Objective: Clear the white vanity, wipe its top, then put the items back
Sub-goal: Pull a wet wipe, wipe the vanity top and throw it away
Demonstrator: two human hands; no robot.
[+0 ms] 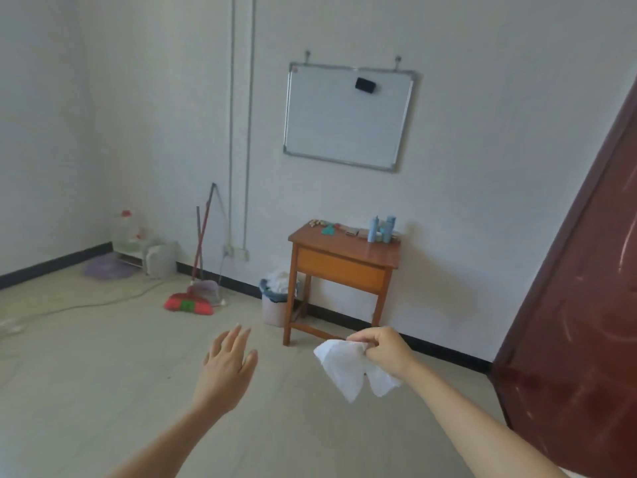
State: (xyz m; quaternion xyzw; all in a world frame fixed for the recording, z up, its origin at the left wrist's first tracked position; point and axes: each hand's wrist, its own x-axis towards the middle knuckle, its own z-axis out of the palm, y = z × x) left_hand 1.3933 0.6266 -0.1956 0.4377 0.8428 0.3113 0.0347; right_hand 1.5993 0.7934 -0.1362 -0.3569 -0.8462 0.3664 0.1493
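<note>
While right hand (382,350) grip pinches white cloth (351,370) | left hand (227,360) empty, fingers spread

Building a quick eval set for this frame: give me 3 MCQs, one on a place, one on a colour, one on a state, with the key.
1. Where is the bin?
A. On the wooden table
B. On the floor beside the table's left legs
C. Under the whiteboard hooks on the wall

2. What colour are the tall bottles on the wooden table?
A. Light blue
B. Red
C. Black

3. What are the hands doing?
A. Both empty
B. Left hand holds the cloth
C. Right hand pinches a white cloth; left hand is open and empty

Key:
1 B, the bin stands on the floor next to the table's left legs.
2 A, the bottles at the table's back right are pale blue.
3 C, the cloth hangs from the right fingers, and the left fingers are spread.
</note>
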